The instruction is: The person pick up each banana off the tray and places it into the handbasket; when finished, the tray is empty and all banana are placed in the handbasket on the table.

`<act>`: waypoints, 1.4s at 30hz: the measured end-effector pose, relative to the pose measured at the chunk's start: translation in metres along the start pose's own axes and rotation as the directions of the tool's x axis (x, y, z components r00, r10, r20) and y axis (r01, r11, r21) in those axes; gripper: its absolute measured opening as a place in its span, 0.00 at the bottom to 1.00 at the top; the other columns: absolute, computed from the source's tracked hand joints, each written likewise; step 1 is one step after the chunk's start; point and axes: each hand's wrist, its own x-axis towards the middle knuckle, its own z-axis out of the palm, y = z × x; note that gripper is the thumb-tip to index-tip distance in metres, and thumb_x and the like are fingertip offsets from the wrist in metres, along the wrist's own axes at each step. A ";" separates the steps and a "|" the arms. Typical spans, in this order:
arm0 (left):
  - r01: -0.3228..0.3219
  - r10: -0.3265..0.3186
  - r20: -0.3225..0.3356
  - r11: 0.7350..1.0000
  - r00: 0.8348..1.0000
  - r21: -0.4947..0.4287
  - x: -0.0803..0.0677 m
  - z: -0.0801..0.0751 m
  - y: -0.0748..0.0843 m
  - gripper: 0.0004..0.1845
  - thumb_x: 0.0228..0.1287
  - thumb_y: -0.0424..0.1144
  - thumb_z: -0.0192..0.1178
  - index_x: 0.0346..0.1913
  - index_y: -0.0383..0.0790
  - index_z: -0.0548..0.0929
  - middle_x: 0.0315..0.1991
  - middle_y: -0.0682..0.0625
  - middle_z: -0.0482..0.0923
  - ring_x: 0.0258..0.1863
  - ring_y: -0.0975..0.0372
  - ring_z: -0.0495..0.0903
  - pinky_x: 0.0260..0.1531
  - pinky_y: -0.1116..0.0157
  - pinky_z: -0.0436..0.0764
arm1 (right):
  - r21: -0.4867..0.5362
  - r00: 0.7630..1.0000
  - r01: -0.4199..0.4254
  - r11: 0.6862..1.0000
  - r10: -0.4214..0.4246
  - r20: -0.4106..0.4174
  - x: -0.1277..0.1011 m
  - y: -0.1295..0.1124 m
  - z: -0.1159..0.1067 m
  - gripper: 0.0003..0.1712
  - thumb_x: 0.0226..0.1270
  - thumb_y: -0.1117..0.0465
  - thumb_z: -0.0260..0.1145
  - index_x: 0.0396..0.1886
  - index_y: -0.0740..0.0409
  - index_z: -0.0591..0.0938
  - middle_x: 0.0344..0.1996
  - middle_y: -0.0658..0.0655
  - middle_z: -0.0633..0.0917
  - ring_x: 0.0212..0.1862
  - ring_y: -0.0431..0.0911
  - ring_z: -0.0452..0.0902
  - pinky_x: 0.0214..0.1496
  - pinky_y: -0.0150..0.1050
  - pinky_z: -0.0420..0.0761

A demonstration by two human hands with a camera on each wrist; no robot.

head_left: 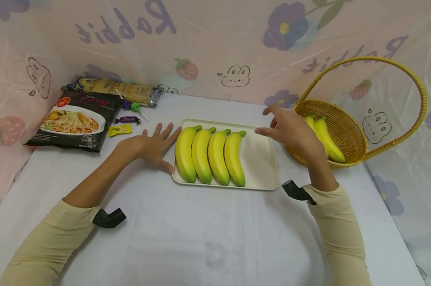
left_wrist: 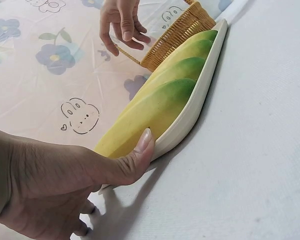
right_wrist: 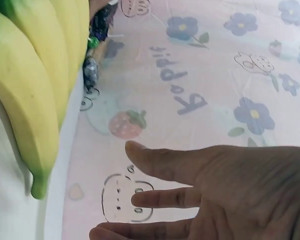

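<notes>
Head view: tray (head_left: 262, 167) is steadied by flat left hand (head_left: 154, 145); empty, relaxed right hand (head_left: 290, 129) should be lowered gently onto basket (head_left: 347, 131) bananas (head_left: 326, 137).

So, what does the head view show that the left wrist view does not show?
Only the head view shows the noodle packet, the wrapped candies, the basket's arched handle, the two bananas in the basket and both sleeves.

Only the left wrist view shows, close up, the left thumb pressing on the tray rim beside the nearest banana.

Both show the left hand flat at the tray's edge, four bananas on the tray, the wicker basket and the right hand, open and holding nothing.
</notes>
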 end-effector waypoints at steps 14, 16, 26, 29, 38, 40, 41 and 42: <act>0.010 -0.010 0.008 1.000 1.000 -0.002 -0.001 -0.001 0.001 0.72 0.60 0.67 0.70 0.84 0.41 0.27 0.84 0.32 0.18 0.82 0.31 0.22 0.73 0.21 0.36 | -0.052 0.990 0.058 0.997 -0.050 0.130 0.016 -0.026 0.043 0.38 0.73 0.45 0.69 0.75 0.56 0.70 0.42 0.62 0.86 0.39 0.52 0.81 0.37 0.43 0.81; 0.011 -0.011 0.008 1.000 1.000 -0.003 -0.001 -0.001 0.001 0.72 0.60 0.68 0.70 0.84 0.41 0.27 0.84 0.32 0.18 0.82 0.30 0.22 0.73 0.21 0.36 | -0.063 0.988 0.061 0.996 -0.051 0.146 0.017 -0.028 0.047 0.39 0.73 0.44 0.69 0.76 0.56 0.70 0.46 0.64 0.87 0.44 0.55 0.84 0.43 0.48 0.85; 0.008 -0.008 0.008 1.000 1.000 -0.008 0.000 -0.001 -0.001 0.73 0.59 0.68 0.70 0.84 0.42 0.27 0.84 0.32 0.18 0.82 0.30 0.23 0.73 0.21 0.35 | -0.065 0.977 0.110 0.992 -0.095 0.192 0.020 -0.032 0.063 0.38 0.75 0.42 0.67 0.76 0.54 0.70 0.54 0.65 0.88 0.50 0.57 0.83 0.52 0.54 0.85; 0.006 -0.006 0.007 1.000 1.000 -0.007 -0.001 0.000 -0.001 0.73 0.57 0.70 0.70 0.84 0.42 0.28 0.84 0.33 0.18 0.82 0.30 0.23 0.73 0.22 0.35 | -0.053 0.971 0.129 0.990 -0.115 0.209 0.021 -0.032 0.066 0.36 0.75 0.42 0.66 0.75 0.53 0.72 0.50 0.62 0.88 0.46 0.54 0.81 0.49 0.50 0.83; 0.006 -0.006 0.008 1.000 1.000 0.004 0.000 0.000 -0.001 0.73 0.58 0.69 0.70 0.84 0.41 0.27 0.84 0.32 0.18 0.82 0.29 0.24 0.73 0.21 0.37 | -0.044 0.967 0.158 0.986 -0.145 0.211 0.021 -0.035 0.073 0.33 0.73 0.43 0.69 0.71 0.51 0.74 0.46 0.59 0.87 0.45 0.53 0.79 0.44 0.47 0.80; 0.004 -0.004 0.008 1.000 1.000 0.003 0.000 0.000 -0.001 0.73 0.59 0.68 0.70 0.84 0.40 0.27 0.84 0.32 0.18 0.82 0.29 0.24 0.72 0.20 0.37 | -0.023 0.962 0.172 0.985 -0.163 0.221 0.022 -0.034 0.075 0.32 0.73 0.46 0.70 0.71 0.52 0.74 0.42 0.58 0.87 0.41 0.51 0.79 0.41 0.44 0.79; 0.004 -0.004 0.007 1.000 1.000 0.003 0.000 0.000 0.000 0.73 0.59 0.68 0.70 0.84 0.40 0.27 0.84 0.32 0.18 0.82 0.29 0.24 0.72 0.20 0.37 | -0.014 0.958 0.182 0.983 -0.174 0.229 0.022 -0.034 0.075 0.31 0.73 0.47 0.70 0.70 0.52 0.74 0.40 0.58 0.87 0.40 0.50 0.79 0.40 0.42 0.78; 0.004 -0.004 0.007 1.000 1.000 0.003 0.000 0.000 0.000 0.73 0.59 0.68 0.70 0.84 0.40 0.27 0.84 0.32 0.18 0.82 0.29 0.23 0.72 0.20 0.37 | -0.004 0.954 0.189 0.982 -0.183 0.239 0.023 -0.034 0.076 0.30 0.74 0.49 0.69 0.70 0.52 0.75 0.38 0.57 0.86 0.38 0.49 0.79 0.38 0.41 0.77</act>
